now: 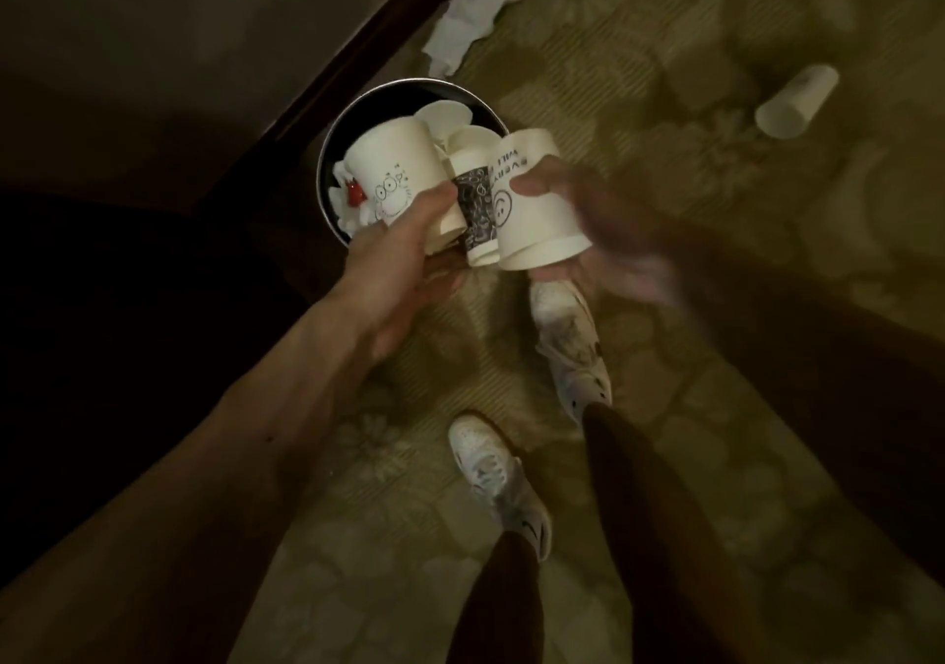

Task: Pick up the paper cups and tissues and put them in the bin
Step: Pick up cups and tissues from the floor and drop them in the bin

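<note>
Three printed paper cups are held bunched together in the head view, just over the near rim of the bin point(321, 172). A cup with a cartoon face point(394, 162) is gripped by the left hand point(404, 249), the thumb laid across its wall and the fingers curled beneath. A smiley cup point(532, 213) with lettering is pinched by the right hand point(588, 213), thumb pressed on the wall and fingers underneath, though that hand is blurred. A dark patterned cup point(478, 208) is wedged between the two. Which hand carries it cannot be told.

The smiley cup's long axis runs from the bin toward the person, rolled mouth away from the bin, base toward it. The cartoon cup is tilted with one end over the bin's opening. More cups point(445, 116) and crumpled tissue point(341, 190) are seen inside the bin. Just beyond the bin a tissue point(470, 14) lies on the floor point(665, 305), and well apart on the bin's right a plain cup point(797, 101) lies on its side, mouth turned toward the bin.

The cups are judged light, thin-walled and easily crushed, so a gentle hold across the mid-wall or near the stiffer rolled rim is called for. The tissue is judged soft and limp, best pinched at a bunched fold.
</note>
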### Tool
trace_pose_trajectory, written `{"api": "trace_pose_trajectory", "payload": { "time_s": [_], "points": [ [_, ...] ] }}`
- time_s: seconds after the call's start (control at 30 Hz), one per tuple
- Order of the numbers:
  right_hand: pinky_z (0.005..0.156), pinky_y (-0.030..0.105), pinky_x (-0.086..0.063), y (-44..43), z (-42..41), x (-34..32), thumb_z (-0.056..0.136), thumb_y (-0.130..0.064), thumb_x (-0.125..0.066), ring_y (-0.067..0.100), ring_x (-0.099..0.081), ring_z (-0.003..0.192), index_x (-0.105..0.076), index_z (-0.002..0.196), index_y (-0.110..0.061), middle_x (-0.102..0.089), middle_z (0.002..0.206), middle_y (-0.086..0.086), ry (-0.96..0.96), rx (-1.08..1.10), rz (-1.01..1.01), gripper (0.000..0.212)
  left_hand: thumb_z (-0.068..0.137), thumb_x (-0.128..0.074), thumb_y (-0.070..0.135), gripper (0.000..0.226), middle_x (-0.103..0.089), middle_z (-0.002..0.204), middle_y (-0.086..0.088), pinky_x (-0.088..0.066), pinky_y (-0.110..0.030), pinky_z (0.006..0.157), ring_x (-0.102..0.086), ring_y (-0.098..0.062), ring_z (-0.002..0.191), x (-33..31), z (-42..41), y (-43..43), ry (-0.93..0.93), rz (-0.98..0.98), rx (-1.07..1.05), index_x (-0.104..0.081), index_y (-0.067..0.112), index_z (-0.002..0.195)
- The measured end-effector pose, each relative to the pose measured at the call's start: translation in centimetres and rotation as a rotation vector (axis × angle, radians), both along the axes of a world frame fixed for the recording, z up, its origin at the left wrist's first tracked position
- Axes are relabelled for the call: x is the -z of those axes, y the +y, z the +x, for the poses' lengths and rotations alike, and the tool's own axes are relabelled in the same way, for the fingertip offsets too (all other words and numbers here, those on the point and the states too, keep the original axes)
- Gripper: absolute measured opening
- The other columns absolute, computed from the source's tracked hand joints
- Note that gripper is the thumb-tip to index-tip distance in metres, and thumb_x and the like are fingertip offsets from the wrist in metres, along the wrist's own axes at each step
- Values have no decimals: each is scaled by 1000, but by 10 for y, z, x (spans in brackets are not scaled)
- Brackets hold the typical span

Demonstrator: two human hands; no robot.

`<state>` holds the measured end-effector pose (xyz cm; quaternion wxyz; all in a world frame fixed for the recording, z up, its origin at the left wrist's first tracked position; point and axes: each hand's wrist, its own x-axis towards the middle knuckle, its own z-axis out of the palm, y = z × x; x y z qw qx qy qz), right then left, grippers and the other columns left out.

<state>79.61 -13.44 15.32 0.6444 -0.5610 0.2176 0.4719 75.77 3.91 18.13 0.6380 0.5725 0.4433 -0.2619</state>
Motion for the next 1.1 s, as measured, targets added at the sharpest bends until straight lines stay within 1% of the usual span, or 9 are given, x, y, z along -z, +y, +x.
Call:
{"api": "trace_pose_trajectory", "payload": {
  "time_s": [0.13, 0.27, 0.37, 0.43, 0.57, 0.63, 0.87, 0.93, 1.1],
  "points": [
    [90, 45, -53, 15, 51, 28, 67, -51, -69, 19, -70, 100, -58, 125, -28, -73, 110, -1, -91, -154, -52, 64, 88, -68, 41, 59, -71, 114, -10, -58, -33, 63, -75, -21, 84, 36, 44, 16, -35, 72, -45, -45, 15, 136],
    [64, 25, -57, 41, 70, 48, 74, -48, -76, 7, -72, 82, -60, 121, -25, -72, 101, -7, -294, -237, -210, 55, 80, -71, 54, 61, -72, 107, -1, -56, -29, 59, -75, -18, 84, 51, 61, 35, 15, 337, 88, -54, 20, 127],
    [80, 36, -59, 62, 72, 62, 58, -64, -75, 11, -66, 99, -51, 127, -30, -64, 115, -9, -417, -288, -349, 81, 75, -72, 62, 57, -70, 99, 3, -55, -28, 68, -69, -13, 86, 58, 59, 49, 48, 567, 213, -65, 18, 112],
    [93, 41, -53, 71, 75, 62, 62, -64, -73, 17, -56, 116, -40, 141, -31, -53, 133, -4, -523, -398, -418, 92, 75, -72, 62, 57, -69, 99, 0, -52, -26, 67, -66, -13, 87, 65, 58, 55, 76, 607, 264, -66, 14, 107],
    [108, 44, -39, 81, 80, 58, 78, -47, -74, 22, -33, 138, -9, 155, -35, -27, 155, 2, -662, -580, -373, 102, 80, -72, 51, 86, -55, 129, -3, -44, -23, 67, -57, -17, 112, 81, 55, 69, 47, 631, 306, -33, 18, 150],
    [109, 48, -37, 85, 82, 64, 77, -51, -72, 23, -32, 139, -12, 155, -35, -26, 156, 2, -706, -656, -396, 99, 86, -67, 50, 90, -52, 135, -2, -42, -18, 67, -55, -14, 115, 87, 51, 72, -2, 604, 311, -17, 24, 157],
    [112, 50, -34, 96, 93, 98, 72, -73, -60, 25, -33, 140, -14, 155, -27, -31, 155, 6, -744, -717, -503, 105, 94, -55, 56, 64, -64, 117, 4, -45, -2, 52, -63, -3, 94, 108, 46, 73, -110, 542, 327, -38, 24, 147],
    [114, 49, -30, 99, 92, 109, 75, -76, -55, 28, -31, 142, -13, 156, -23, -30, 156, 9, -816, -803, -579, 106, 94, -52, 60, 65, -64, 120, 1, -50, -7, 58, -64, -8, 98, 120, 44, 74, -104, 550, 363, -38, 24, 147],
    [109, 48, -31, 107, 85, 132, 83, -76, -46, 34, -32, 138, -9, 157, -14, -29, 153, 16, -1009, -1035, -753, 104, 86, -41, 75, 89, -55, 139, -5, -52, -48, 98, -55, -24, 125, 146, 39, 82, -81, 543, 421, -22, 23, 155]
  ]
}}
